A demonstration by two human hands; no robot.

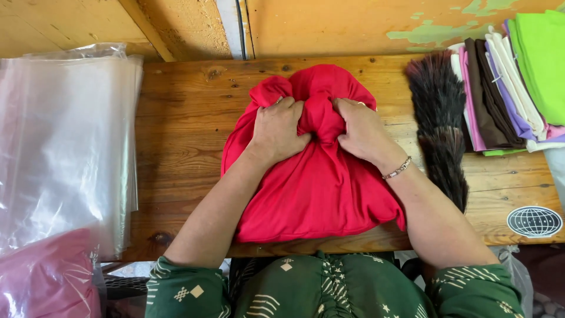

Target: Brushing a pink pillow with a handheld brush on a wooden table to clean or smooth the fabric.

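Note:
A red cloth (312,188) lies bunched on the wooden table (182,135), in the middle of the view. My left hand (278,129) grips a gathered fold of it on the left. My right hand (362,131) grips the fold on the right, a thin bracelet on its wrist. Both fists press close together at the cloth's gathered middle, and the far part of the cloth bulges up behind them.
A stack of clear plastic bags (59,141) covers the left side, with a pink bagged cloth (47,277) below it. A dark feather duster (438,118) lies right of the cloth. Folded cloths of several colours (512,82) are stacked at far right. A round sticker (534,221) marks the table's corner.

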